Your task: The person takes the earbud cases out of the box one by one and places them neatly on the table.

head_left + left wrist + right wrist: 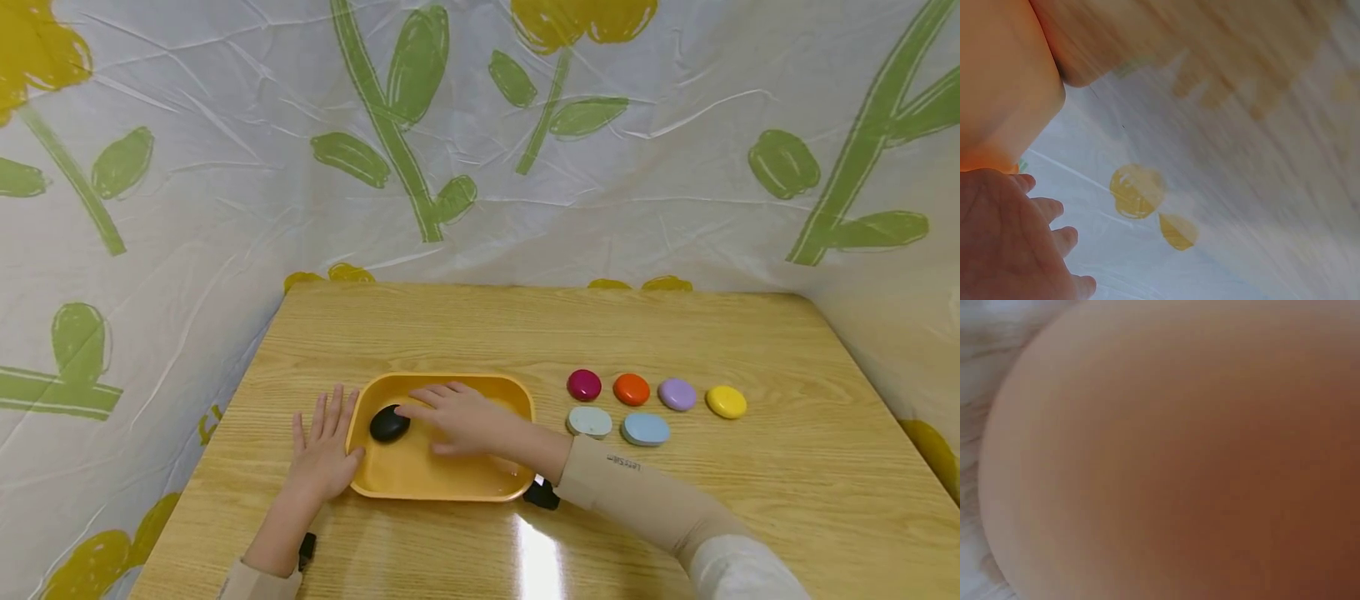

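A shallow yellow-orange tray rests on the wooden table. Inside it, toward the left, lies a smooth black oval piece like a pebble. My right hand reaches over the tray with fingers spread, the nearest fingertip at the black piece's right edge; whether they touch cannot be told. Fingers straight and palm down, my left hand lies along the tray's left side, its thumb by the rim. In the left wrist view the left hand shows beside the tray wall. The right wrist view is filled by the blurred tray.
Right of the tray lie smooth rounded pieces: dark red, orange, purple and yellow behind, pale grey-green and light blue in front. A flower-patterned sheet hangs around the table.
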`<state>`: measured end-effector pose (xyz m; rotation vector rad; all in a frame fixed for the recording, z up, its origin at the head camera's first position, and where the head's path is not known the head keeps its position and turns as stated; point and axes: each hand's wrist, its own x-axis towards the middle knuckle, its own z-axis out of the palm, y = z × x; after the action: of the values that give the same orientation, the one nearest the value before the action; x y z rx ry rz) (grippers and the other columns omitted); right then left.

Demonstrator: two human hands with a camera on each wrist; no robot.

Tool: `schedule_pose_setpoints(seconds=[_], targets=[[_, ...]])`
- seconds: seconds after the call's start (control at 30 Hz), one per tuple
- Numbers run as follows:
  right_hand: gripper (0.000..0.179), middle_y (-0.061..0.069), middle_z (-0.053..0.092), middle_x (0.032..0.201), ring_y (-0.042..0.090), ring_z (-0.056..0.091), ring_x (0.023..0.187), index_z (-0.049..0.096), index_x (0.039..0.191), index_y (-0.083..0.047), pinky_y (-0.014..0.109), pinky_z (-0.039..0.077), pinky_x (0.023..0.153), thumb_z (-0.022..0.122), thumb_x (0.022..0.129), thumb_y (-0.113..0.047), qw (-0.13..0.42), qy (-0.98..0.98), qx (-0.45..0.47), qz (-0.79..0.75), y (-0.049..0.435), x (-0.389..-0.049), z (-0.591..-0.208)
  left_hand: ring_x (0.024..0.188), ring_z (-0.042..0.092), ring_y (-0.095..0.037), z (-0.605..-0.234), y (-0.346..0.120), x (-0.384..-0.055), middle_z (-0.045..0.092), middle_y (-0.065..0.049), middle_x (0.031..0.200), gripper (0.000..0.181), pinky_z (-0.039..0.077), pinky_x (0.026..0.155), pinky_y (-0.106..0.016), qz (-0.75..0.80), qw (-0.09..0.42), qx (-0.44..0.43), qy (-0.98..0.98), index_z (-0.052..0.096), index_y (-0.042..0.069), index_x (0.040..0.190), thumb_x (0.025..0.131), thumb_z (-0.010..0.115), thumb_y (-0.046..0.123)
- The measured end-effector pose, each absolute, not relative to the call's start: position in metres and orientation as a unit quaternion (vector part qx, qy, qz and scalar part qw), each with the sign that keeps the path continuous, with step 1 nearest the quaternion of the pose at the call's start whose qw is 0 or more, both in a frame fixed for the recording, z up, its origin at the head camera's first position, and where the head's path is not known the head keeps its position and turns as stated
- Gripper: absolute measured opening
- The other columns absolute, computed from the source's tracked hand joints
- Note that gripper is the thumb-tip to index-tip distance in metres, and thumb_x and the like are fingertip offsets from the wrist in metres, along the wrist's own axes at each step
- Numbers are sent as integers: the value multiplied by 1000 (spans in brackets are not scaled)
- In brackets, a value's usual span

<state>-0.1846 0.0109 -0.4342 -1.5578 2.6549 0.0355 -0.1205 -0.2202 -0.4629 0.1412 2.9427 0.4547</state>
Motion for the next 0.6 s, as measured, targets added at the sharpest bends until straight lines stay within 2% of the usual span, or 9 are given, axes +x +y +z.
schedule_pose_setpoints(seconds=[0.2,0.43,0.6], targets=[[66,3,30,147,20,32,132,25,145,-27,38,33,104,55,88,-43,54,854,-516,32,3,-180,-439,138,-8,-37,-461,-220,-120,-6,-15,153,75,-18,103,-56,156,82,49,983,2,11,148,90,48,26],[67,4,26,149,20,29,134,22,146,-26,40,33,104,55,89,-41,83,861,-502,10,-9,-173,-443,138,-7,-37,-462,-220,-121,-5,-15,153,77,-12,104,-60,146,80,50,985,0,13,148,90,48,28],[69,6,20,151,23,24,136,19,147,-25,41,30,106,54,90,-40,97,871,-482,2,-20,-171,-452,138,-8,-37,-464,-220,-121,-6,-15,153,76,-14,103,-60,149,81,53,984,1,12,148,91,48,27]])
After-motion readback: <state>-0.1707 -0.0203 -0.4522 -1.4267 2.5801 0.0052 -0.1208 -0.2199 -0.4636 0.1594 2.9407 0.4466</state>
